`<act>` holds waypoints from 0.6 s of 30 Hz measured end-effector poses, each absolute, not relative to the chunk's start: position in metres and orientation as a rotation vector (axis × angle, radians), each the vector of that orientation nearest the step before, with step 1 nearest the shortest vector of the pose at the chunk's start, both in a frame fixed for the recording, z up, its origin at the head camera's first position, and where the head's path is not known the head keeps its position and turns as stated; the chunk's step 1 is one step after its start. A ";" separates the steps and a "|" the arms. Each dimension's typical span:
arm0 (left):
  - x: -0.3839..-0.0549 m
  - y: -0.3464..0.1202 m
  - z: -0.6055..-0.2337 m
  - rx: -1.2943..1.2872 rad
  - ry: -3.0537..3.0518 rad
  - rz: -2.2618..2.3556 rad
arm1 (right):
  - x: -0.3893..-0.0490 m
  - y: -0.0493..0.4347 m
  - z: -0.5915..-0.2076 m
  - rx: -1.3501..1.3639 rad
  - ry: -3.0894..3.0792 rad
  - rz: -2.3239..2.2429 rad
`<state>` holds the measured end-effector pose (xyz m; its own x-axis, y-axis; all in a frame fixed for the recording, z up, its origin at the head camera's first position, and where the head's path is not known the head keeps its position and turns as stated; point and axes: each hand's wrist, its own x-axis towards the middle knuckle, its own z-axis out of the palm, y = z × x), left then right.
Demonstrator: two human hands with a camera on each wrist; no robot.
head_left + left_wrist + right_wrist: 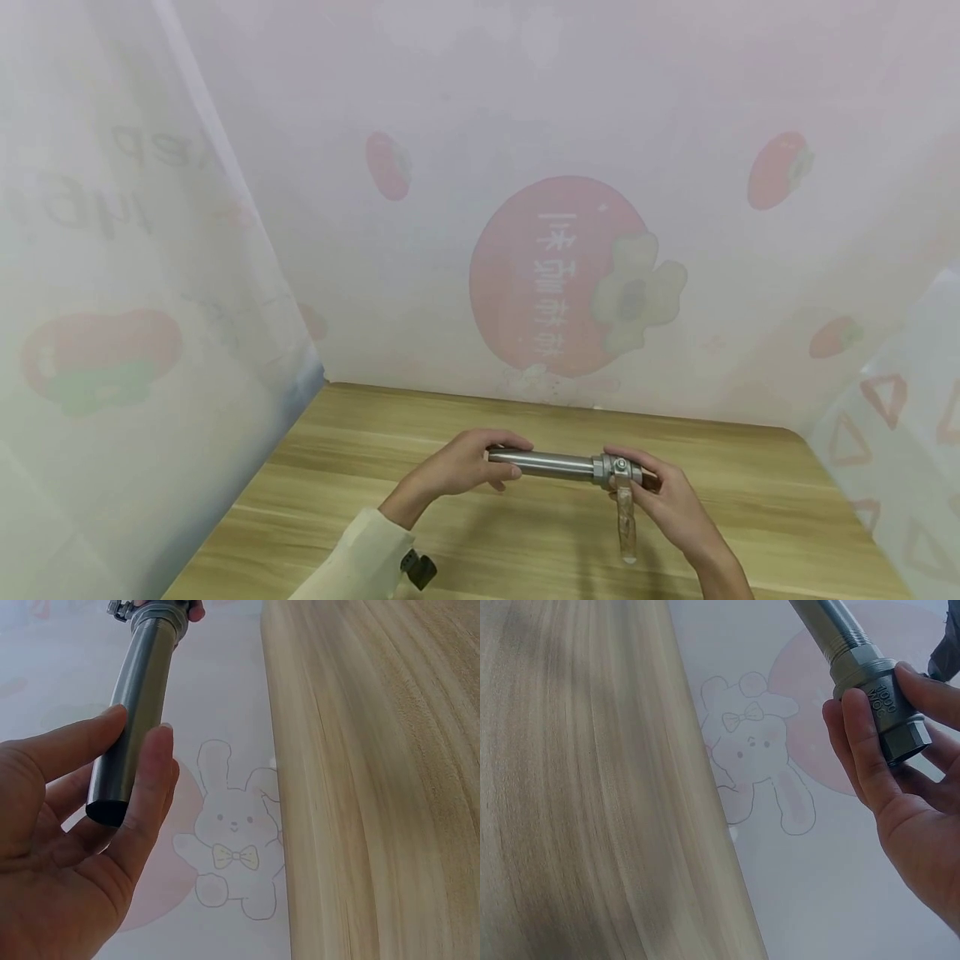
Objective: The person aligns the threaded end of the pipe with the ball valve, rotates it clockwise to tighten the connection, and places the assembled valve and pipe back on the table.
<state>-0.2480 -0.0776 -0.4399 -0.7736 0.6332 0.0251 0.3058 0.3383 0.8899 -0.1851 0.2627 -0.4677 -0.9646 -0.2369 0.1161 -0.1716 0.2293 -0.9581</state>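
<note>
A steel pipe (pixel 555 465) and a ball valve (pixel 622 468) are joined end to end, held level above the table. My left hand (pixel 471 461) grips the pipe's free end between thumb and fingers; in the left wrist view the dark pipe end (pixel 108 813) shows between them. My right hand (pixel 671 502) holds the valve body at the other end. Raised lettering, "1000 WOG", marks the valve body (pixel 885 701) in the right wrist view. From the valve a lever handle (pixel 627 525), wrapped in clear film, points down toward me. Threads show where the pipe enters the valve.
Beneath the hands lies a wood-grain table (pixel 360 433). A pale printed curtain (pixel 420 275) stands along its far edge, with further sheets at left and right. A small black device (pixel 418 570) is on the left sleeve (pixel 367 554).
</note>
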 end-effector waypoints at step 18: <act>-0.248 -0.076 -0.441 0.860 2.359 1.357 | -0.185 0.262 -0.468 -0.421 2.432 -1.883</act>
<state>-0.2477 -0.0759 -0.4407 -0.7812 0.6226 0.0462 0.3528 0.3792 0.8554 -0.1845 0.2625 -0.4683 -0.9626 -0.2348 0.1354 -0.1899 0.2278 -0.9550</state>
